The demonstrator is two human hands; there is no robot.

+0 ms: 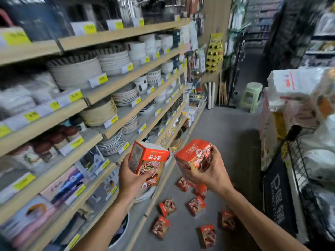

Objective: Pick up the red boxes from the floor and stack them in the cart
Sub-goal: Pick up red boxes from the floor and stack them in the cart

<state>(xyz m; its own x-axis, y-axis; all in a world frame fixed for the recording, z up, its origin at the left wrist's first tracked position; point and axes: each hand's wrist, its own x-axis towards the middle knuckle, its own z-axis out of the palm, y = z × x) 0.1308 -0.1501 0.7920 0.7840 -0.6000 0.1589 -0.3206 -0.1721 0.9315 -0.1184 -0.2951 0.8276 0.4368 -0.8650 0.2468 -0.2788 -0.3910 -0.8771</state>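
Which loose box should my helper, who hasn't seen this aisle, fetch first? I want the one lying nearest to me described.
Start from the grey aisle floor between the crockery shelves and the wire cart. Red boxes lie scattered there below the two hands. The nearest box lies lowest in view, just left of the right forearm, apart from the others.

The picture is bright in the middle and dark at the corners. The shelves [76, 98] on the side look smeared and blurry. Straight lines bend near the edges. The bags [299, 87] glare white. The floor [226, 134] has soft, faint shadows.
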